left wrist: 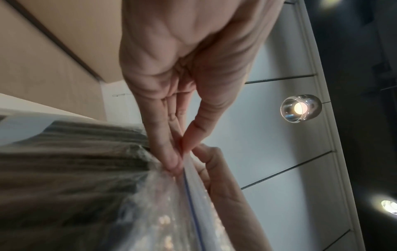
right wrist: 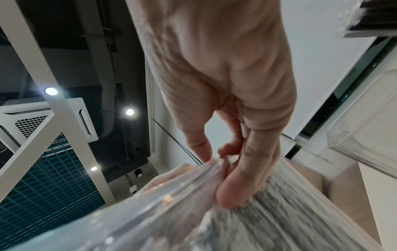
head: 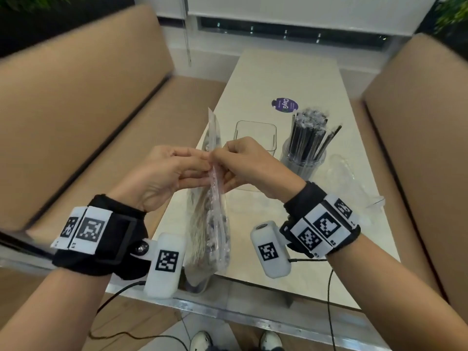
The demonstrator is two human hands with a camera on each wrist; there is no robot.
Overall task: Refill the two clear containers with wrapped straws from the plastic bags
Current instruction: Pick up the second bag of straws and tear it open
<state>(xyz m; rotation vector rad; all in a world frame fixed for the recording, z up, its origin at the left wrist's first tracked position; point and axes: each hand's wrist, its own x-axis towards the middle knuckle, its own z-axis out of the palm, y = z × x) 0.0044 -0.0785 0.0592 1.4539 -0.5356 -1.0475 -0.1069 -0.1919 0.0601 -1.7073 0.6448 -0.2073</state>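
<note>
The fingertips [left wrist: 171, 163] of the left hand [head: 162, 173] pinched 1 side of the zip seal of the plastic bag [head: 212, 224], with the thumb pressed against the forefinger across the film. The fingers [right wrist: 232, 195] of the right hand [head: 250, 165] pinched the opposite side of the same seal, thumb on 1 face and curled fingers on the other. The 2 hands met at the seal, just above the near part of the table [head: 316, 249]. The bag hung upright between the wrists, edge-on to the head camera, and held a dense bundle of wrapped straws [left wrist: 75, 169]; its lower end reached the near table edge. Beyond the hands, the square clear container [head: 255, 133] stood on the table with no straws visible inside. Just to its right, the round clear container [head: 302, 160] held a full bundle of dark wrapped straws standing upright. A second, crumpled clear bag [head: 354, 183] lay to the right of the round container. A round purple sticker [head: 284, 105] sat farther back on the tabletop. Tan bench seats [head: 88, 110] flanked the table on both sides.
</note>
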